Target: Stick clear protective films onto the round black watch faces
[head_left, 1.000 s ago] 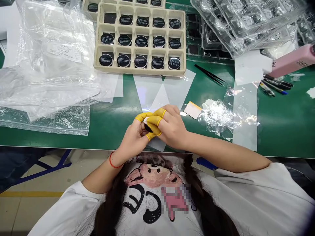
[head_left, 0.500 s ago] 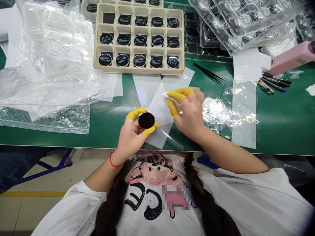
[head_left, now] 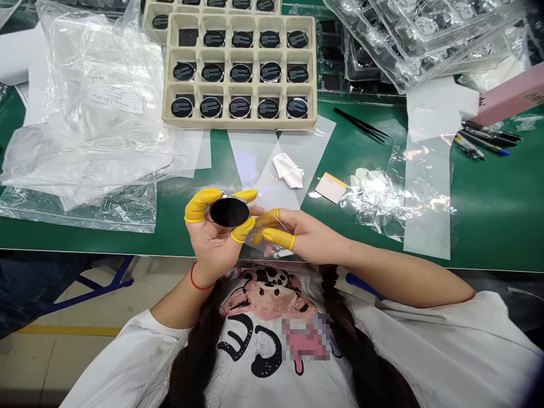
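Observation:
My left hand (head_left: 212, 238), with yellow finger cots, holds a round black disc (head_left: 229, 212) between thumb and fingers just above the green table's front edge. My right hand (head_left: 297, 235), also in yellow cots, pinches a thin clear film (head_left: 272, 224) right beside the disc. A crumpled white wipe (head_left: 289, 169) lies on clear sheets on the table beyond my hands. A beige tray (head_left: 240, 122) with several black discs in its cells stands further back.
Crumpled clear plastic bags (head_left: 85, 130) cover the left of the green table (head_left: 488, 215). Black tweezers (head_left: 361, 126), a small yellow-edged pad (head_left: 331, 187), clear blister trays (head_left: 416, 39), a pink box (head_left: 512, 97) and pens (head_left: 484, 141) lie to the right.
The right hand put the white wipe down on the table and came back to the disc, now pinching a clear film. The left hand lifted and turned the disc slightly left.

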The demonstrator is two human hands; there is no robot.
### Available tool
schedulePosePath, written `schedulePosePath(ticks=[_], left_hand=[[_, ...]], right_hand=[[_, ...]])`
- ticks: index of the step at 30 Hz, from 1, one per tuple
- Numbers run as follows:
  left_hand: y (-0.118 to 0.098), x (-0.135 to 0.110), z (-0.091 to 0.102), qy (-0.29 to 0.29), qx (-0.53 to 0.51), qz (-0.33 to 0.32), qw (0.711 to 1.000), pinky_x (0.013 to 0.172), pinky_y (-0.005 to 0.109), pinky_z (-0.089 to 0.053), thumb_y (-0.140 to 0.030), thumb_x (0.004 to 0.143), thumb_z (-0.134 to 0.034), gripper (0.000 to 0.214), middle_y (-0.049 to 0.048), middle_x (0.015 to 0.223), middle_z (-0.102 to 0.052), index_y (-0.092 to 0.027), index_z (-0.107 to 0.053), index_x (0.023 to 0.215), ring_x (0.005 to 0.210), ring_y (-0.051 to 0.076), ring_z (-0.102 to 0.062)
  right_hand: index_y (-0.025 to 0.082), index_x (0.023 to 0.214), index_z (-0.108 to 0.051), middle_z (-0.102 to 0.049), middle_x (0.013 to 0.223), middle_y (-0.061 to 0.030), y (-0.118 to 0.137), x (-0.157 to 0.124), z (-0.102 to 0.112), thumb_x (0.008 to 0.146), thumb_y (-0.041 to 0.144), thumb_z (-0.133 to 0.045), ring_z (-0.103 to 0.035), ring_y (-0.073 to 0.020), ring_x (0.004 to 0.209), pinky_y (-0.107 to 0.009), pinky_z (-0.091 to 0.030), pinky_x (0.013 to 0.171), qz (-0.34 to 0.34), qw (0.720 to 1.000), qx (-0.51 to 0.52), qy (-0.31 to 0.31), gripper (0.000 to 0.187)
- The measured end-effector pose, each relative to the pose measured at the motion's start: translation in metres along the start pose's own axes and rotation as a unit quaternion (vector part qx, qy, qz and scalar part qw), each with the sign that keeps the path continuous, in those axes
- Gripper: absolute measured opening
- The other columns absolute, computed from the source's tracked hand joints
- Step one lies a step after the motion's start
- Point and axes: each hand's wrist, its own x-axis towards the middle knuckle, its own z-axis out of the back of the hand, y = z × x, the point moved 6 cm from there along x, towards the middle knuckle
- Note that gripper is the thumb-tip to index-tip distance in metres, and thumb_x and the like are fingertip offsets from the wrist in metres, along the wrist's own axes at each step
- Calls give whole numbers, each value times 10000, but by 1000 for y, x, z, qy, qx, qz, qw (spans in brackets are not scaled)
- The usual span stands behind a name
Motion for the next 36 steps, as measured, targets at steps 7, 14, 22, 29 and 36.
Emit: schedulePosePath(ticks=[7, 14, 22, 29, 36], left_hand=[[5, 2, -7, 33, -21, 49, 998, 818, 311, -675, -259, 855, -807, 443, 29, 1339, -683, -293, -503, 1176, 917, 168, -794], [12, -8, -17, 98, -19, 103, 990, 877, 338, -662, -298, 886, -783, 429, 69, 1396, -666, -294, -486, 1195, 980, 195, -798], [19, -10, -22, 126, -30, 121, 984, 956, 386, -647, -321, 873, -790, 446, 116, 1435, -639, -262, -514, 1219, 1191, 258, -736], [36, -11, -26, 194, -74, 267, 941, 935, 315, -638, -253, 826, -818, 509, 44, 1064, -764, -237, -540, 1253, 1037, 205, -782], [41, -12, -32, 232, -127, 318, 910, 881, 292, -645, -222, 752, -875, 563, 17, 993, -767, -232, -579, 1231, 882, 161, -785]], right_hand=[[188, 1152, -635, -722, 1217, -102, 8, 1, 30, 869, 443, -707, -715, -171, 910, -369, -595, 875, 19, 993, -73, -92, 387], [179, 941, -689, -720, 988, -62, 8, 1, 55, 852, 420, -683, -642, -174, 897, -374, -527, 879, 29, 966, -85, -241, 257], [180, 831, -638, -701, 920, -41, 20, -3, 65, 842, 359, -706, -618, -155, 859, -345, -516, 855, 69, 959, -99, -255, 191], [204, 788, -608, -697, 1009, -53, 36, -13, 70, 873, 533, -716, -648, -189, 972, -385, -525, 934, 100, 956, -92, -258, 357], [184, 824, -641, -689, 1096, -69, 12, 0, 46, 870, 484, -724, -638, -176, 1017, -376, -495, 980, 44, 984, -72, -160, 315]])
